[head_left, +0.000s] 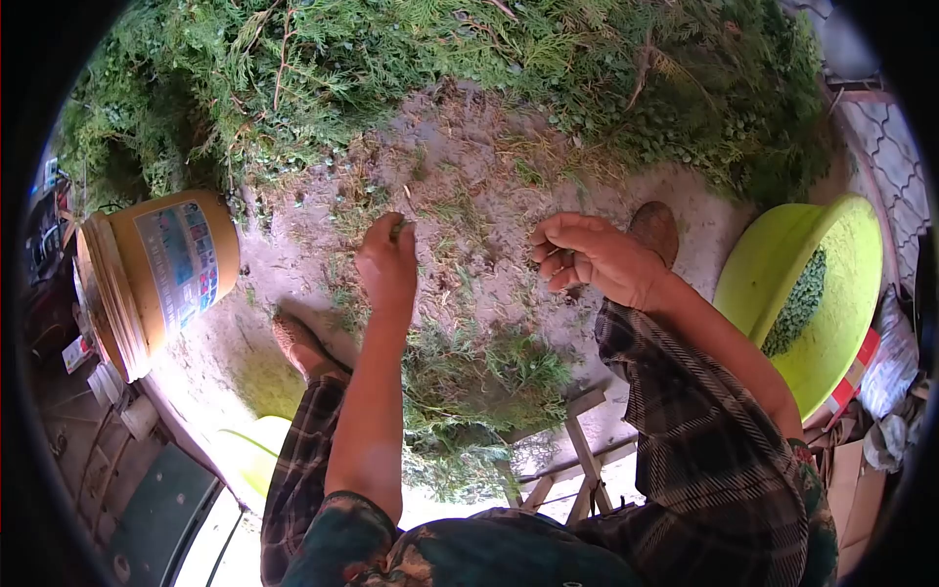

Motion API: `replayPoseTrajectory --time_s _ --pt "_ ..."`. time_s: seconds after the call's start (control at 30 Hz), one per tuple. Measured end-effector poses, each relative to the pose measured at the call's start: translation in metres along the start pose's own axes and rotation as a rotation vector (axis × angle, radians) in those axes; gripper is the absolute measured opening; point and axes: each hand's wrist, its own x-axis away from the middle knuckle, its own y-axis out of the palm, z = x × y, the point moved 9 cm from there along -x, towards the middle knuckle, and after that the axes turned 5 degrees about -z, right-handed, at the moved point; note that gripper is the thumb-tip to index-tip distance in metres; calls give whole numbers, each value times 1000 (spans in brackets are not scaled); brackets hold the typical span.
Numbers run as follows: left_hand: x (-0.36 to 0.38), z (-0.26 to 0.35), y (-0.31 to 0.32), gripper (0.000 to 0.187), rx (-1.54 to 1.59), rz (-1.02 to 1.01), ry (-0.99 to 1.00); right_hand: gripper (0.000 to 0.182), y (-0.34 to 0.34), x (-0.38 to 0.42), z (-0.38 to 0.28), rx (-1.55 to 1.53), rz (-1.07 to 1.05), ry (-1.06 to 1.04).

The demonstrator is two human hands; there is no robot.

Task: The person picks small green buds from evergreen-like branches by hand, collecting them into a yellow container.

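Note:
My left hand point(388, 262) is closed in a pinch over the littered floor, a small green piece point(398, 229) showing at its fingertips. To its right, my right hand point(599, 256) has its fingers curled in toward the palm; whatever lies inside them is too small to make out. Beyond both hands spreads a thick heap of green conifer branches point(391, 59). Below and between my forearms lies a smaller pile of cut green sprigs point(479, 377). A lime-green tub point(748, 269) tilts at the right, with small green cones or berries point(802, 303) inside.
A yellow bucket point(220, 245) with a printed label lies on its side at the left. Another lime-green container point(259, 445) is beside my left leg. Wooden slats point(584, 445) stand under me. Cardboard point(853, 489) and plastic bags point(888, 362) crowd the right edge.

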Motion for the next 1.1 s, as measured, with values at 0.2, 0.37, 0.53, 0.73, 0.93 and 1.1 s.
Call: replayPoseTrajectory --time_s 0.2,0.37,0.53,0.73,0.93,1.1 --pt "44 102 6 31 571 -364 115 28 26 -4 10 -439 -93 147" --pt "-21 -50 -54 15 145 219 -137 30 22 3 32 -603 -281 295" --pt "-59 -108 -49 18 -230 112 -240 28 6 0 32 -482 -116 234" --pt "-59 -105 -61 20 -152 226 -201 27 -3 -3 33 -441 -73 199" --pt "-85 -87 -37 19 -356 41 -204 24 -3 -1 32 -411 -59 177" --pt "-83 -108 -44 16 200 89 -206 25 -5 -2 29 -399 -27 188"
